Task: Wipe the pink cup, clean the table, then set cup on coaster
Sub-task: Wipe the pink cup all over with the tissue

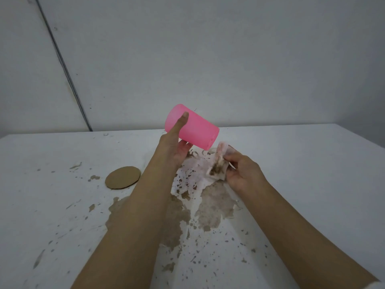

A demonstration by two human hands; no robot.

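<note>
Left fingers round tilted pink cup, right fingers tight on stained tissue just beside it

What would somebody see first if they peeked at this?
The bright pink cup, held tipped sideways in the left hand above the middle of the table. Then the brown mess splattered over it beneath both arms, and the stained wipe pinched in the right hand beside the cup.

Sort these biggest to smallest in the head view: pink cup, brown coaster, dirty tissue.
1. pink cup, though it is held up nearer the camera.
2-3. brown coaster and dirty tissue look about alike, so I won't rank them.
</note>
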